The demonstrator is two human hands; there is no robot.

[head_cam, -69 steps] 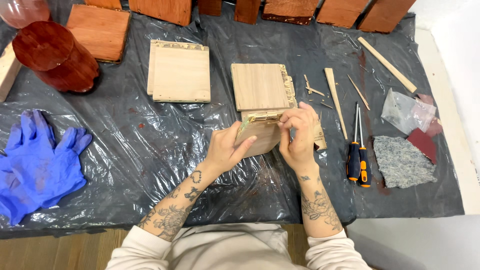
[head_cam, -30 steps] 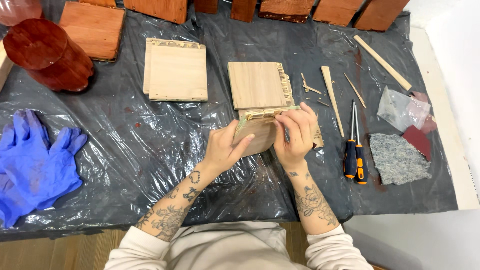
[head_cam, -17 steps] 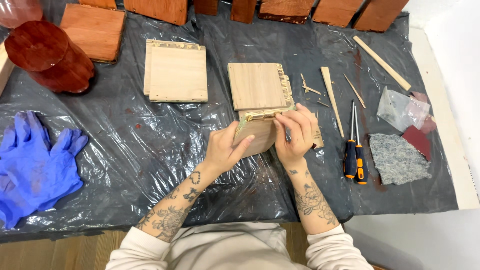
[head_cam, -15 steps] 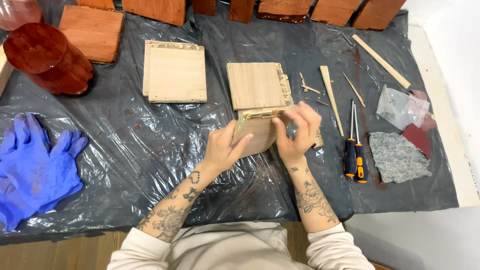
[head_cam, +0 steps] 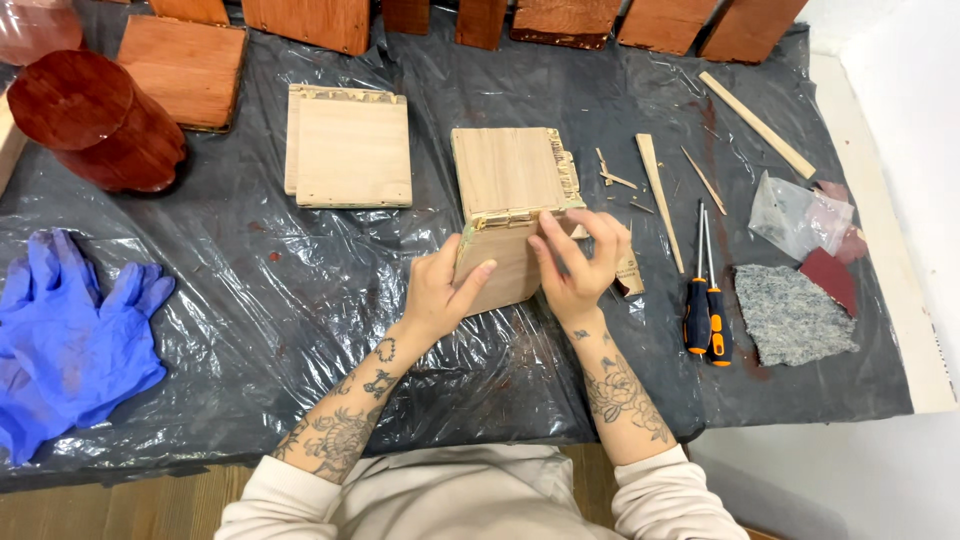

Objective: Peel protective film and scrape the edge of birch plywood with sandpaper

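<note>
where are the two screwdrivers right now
In the head view the two screwdrivers lie side by side on the black plastic sheet, to the right of the right hand and just left of the grey sandpaper.

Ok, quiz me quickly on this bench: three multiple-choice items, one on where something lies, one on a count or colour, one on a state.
1. Where do the blue gloves lie?
A. At the left edge of the black plastic sheet
B. Beside the screwdrivers
C. On the pale wooden panel

2. How many screwdrivers lie to the right of the hands?
A. One
B. Two
C. Four

3. What is the state of the small wooden piece?
A. Lying untouched on the sheet
B. Held by both hands
C. Stacked on the red-brown round block

Answers: 1 A, the gloves sit far left, away from all tools. 2 B, two orange-and-black handles lie side by side. 3 B, the left hand grips its left side and the right hand grips its right side.
</note>
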